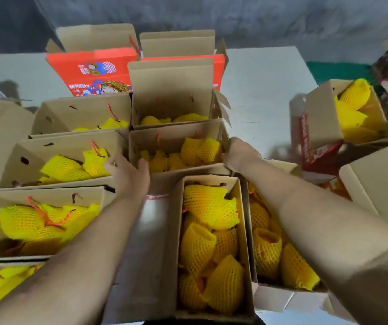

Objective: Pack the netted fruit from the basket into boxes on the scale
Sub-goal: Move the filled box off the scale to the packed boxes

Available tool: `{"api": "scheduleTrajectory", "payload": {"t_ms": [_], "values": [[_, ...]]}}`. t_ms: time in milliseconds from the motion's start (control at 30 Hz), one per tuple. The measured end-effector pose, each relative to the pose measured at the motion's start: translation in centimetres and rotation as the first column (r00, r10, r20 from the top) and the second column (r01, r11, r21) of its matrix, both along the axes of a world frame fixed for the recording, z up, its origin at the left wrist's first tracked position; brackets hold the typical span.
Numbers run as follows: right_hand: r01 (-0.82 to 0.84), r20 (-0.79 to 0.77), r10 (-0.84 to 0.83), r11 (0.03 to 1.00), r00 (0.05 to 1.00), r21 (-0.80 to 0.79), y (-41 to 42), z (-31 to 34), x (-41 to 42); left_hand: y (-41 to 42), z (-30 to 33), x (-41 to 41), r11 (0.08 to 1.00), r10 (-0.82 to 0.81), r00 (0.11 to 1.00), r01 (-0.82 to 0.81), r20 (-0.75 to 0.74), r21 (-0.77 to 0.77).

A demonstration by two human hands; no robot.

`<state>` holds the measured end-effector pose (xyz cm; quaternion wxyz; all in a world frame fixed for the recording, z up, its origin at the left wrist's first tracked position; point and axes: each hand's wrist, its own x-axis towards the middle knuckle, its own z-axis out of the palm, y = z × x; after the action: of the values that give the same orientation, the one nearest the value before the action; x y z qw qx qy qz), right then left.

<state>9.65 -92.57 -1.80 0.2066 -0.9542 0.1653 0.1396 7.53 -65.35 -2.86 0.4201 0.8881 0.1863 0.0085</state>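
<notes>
Both my hands hold one open cardboard box (pixel 176 134) in the middle of the view, filled with fruit in yellow foam nets (pixel 200 150). My left hand (pixel 129 172) grips its left near corner, fingers curled over the rim. My right hand (pixel 235 153) grips its right end, fingers hidden behind the wall. Directly below me stands another open box (pixel 242 231) full of netted fruit (pixel 209 207). No scale or basket shows.
Several more open boxes of netted fruit crowd the left side (pixel 47 158), the back (pixel 172 95) and my right (pixel 282 252). Red printed cartons (pixel 92 69) stand behind. A tilted filled box (pixel 343 113) sits at far right. Pale floor (pixel 258 90) lies beyond.
</notes>
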Motion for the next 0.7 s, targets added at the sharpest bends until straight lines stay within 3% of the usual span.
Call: {"api": "scheduleTrajectory", "payload": {"t_ms": [133, 333, 500, 700], "values": [[0.017, -0.011, -0.017, 0.999, 1.0, -0.044, -0.2, -0.7, 0.8, 0.0, 0.3, 1.7, 0.976, -0.128, 0.985, 0.146, -0.119, 0.161], [-0.001, 0.044, 0.005, 0.994, 0.999, -0.11, -0.2, -2.1, 0.6, 2.2, -1.1, 3.5, 0.992, -0.092, 0.948, 0.115, -0.305, 0.058], [-0.044, 0.109, 0.056, 0.993, 0.992, -0.111, -0.7, -1.9, -0.5, 2.8, -2.6, 0.6, 0.989, -0.095, 0.984, 0.076, -0.15, -0.128], [0.089, 0.338, -0.162, 0.971, 0.927, 0.22, -0.8, 3.2, -2.7, 2.3, 4.2, -0.6, 0.986, -0.135, 0.991, 0.136, 0.012, -0.098]]}}
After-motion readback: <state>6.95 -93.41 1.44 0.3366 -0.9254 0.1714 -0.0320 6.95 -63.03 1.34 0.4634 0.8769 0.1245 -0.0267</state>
